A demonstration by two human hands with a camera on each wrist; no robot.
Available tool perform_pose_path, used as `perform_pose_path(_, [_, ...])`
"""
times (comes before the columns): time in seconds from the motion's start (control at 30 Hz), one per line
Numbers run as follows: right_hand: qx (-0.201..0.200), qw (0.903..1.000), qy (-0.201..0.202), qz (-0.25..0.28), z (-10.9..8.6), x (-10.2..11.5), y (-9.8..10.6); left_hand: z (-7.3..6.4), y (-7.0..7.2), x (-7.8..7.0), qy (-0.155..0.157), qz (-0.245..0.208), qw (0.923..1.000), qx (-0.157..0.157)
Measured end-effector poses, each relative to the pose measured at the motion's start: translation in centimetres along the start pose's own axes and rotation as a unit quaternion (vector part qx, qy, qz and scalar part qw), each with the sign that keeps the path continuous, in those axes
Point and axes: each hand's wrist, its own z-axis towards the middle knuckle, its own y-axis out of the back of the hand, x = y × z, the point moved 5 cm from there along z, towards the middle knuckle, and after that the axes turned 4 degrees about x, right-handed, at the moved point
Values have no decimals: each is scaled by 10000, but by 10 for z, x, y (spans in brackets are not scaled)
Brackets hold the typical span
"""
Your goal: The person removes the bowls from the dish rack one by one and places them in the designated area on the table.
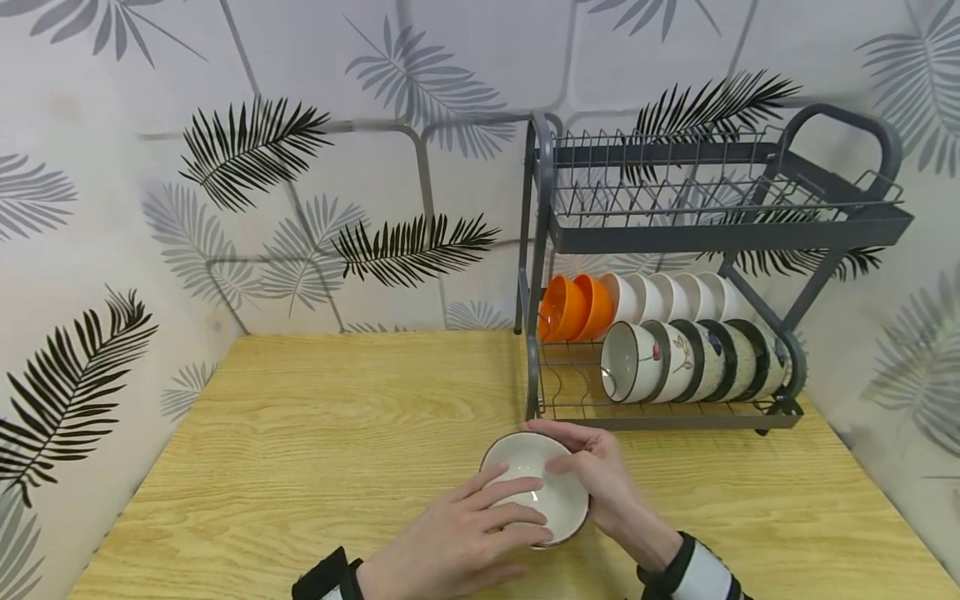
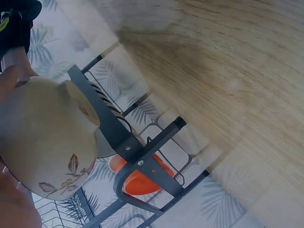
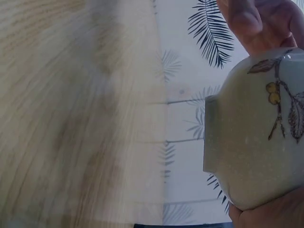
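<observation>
A white bowl (image 1: 572,502) with a thin dark rim is held above the front of the table, its mouth toward the head camera. My right hand (image 1: 600,479) grips its right side, thumb over the rim and fingers along the outside. Across the mouth spreads my left hand (image 1: 487,525), its fingers extended and parted over the lower left part of the inside. In the left wrist view the bowl's outside (image 2: 47,128) shows its foot ring and a painted leaf sprig. Leaves and yellow berries decorate the bowl (image 3: 256,133) in the right wrist view.
A grey two-tier dish rack (image 1: 667,423) stands at the back right of the wooden table (image 1: 322,433). Its lower tier holds orange bowls (image 1: 562,308), white bowls (image 1: 618,296) and a front row of patterned bowls (image 1: 637,362). Leaf-patterned wall covering (image 1: 450,167) rises behind.
</observation>
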Motion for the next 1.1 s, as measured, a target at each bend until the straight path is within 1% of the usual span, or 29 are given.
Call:
perform_pose_path(0.07, [133,9999,-7,-74,0,-2,-3,0,-1,-1,-149,67,9998,-82])
perform_pose_path(0.13, [243,9997,17,-89,0,-5,-6,0,-3,-2,-303,270,9991,-131])
perform_pose_path(0.2, [324,9994,48,-100,-1,-6,-7,0,-5,-3,-401,394,9983,-124])
perform_pose_path(0.27, [314,9994,68,-96,-1,-8,-7,0,-7,-4,-446,476,9978,-87])
perform_pose_path(0.33, [310,9995,63,-73,-1,-9,-7,1,-8,-4,-364,375,9986,15])
perform_pose_path(0.5, [227,9997,17,-97,0,-11,-6,0,-10,-4,-129,386,9989,236])
perform_pose_path(0.6, [211,9997,-41,-78,0,-12,-5,-1,-10,-4,-94,637,9978,168])
perform_pose_path(0.67, [277,9996,-68,-58,1,-12,-5,-2,-10,-4,-125,781,9969,21])
perform_pose_path(0.73, [416,9991,-46,-29,1,-12,-6,-3,-9,-2,-97,803,9966,-138])
perform_pose_path(0.8, [569,9983,85,-58,1,-11,-5,-5,-9,0,-46,770,9967,-268])
perform_pose_path(0.87, [725,9966,328,-187,1,-8,-4,-9,-10,4,51,754,9967,-302])
perform_pose_path(1.0, [843,9919,788,-527,-2,-5,2,-22,-14,16,345,825,9958,-177])
perform_pose_path(1.1, [808,9903,878,-708,-5,-5,9,-33,-18,29,661,818,9944,-58])
